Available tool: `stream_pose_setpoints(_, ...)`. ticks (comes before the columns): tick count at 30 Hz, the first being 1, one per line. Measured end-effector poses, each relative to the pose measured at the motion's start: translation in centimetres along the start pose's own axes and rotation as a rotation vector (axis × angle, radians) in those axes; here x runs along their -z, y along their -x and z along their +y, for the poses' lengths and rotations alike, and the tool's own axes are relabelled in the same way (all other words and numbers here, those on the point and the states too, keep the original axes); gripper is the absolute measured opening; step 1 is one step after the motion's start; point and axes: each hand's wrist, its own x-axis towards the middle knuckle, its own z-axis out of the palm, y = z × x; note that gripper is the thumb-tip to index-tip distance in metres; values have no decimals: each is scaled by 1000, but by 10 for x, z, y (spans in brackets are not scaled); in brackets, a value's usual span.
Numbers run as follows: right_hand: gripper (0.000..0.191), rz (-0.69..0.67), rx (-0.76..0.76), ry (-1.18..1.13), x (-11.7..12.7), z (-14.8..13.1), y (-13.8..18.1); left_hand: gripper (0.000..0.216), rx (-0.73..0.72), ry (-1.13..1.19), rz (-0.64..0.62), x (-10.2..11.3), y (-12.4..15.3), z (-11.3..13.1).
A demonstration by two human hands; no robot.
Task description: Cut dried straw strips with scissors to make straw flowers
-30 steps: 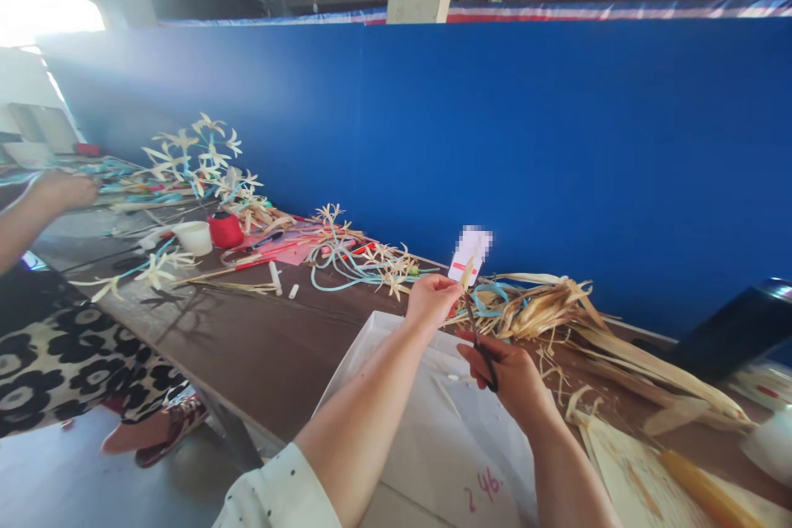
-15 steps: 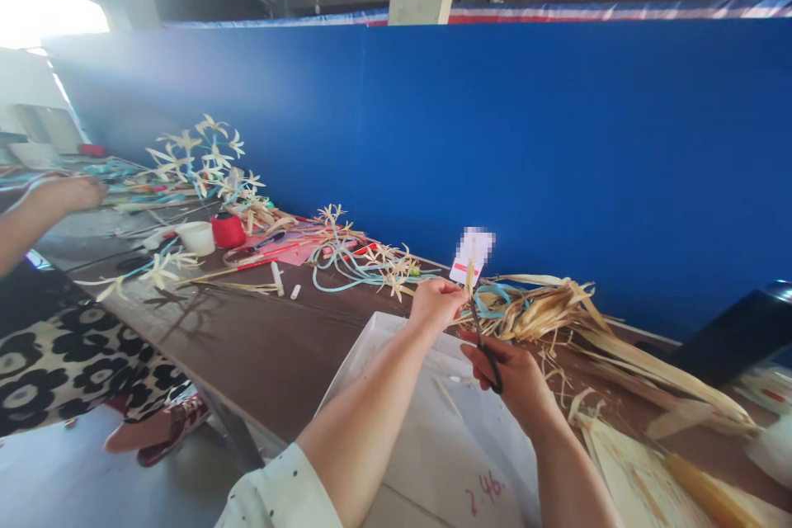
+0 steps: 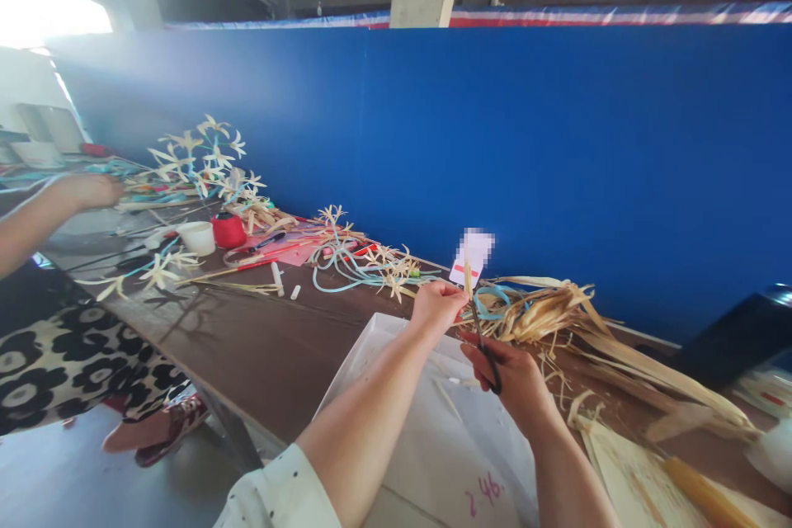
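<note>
Between the fingertips of my left hand (image 3: 435,305) is a short, pale strip of dried husk (image 3: 469,277), pointing upward. My right hand (image 3: 511,371) is closed round the dark handles of scissors (image 3: 488,359). Their blades reach up to the husk strip, just beside my left fingertips; whether they are parted I cannot tell. Both hands are above a white tray (image 3: 346,371) with a few pale scraps in it. Behind the strip stands a white and red card (image 3: 465,271), partly blurred out.
A bundle of dried husks (image 3: 544,309) lies right of the tray. Husk flowers with pale blue stems (image 3: 334,285) lie to the left, near a red spool (image 3: 228,229) and a white cup (image 3: 196,238). A blue partition (image 3: 557,148) runs behind. Another person's hand (image 3: 92,191) is at far left.
The husk strip looks slightly shorter above my left fingers, and the scissors have shifted a little. The other person's hand at far left has moved right.
</note>
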Motion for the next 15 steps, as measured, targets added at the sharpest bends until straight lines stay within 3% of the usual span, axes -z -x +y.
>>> stream_pose_setpoints(15,51,-4,-7,-20,0,-1,0,17,-17,-3,9,1,2,3)
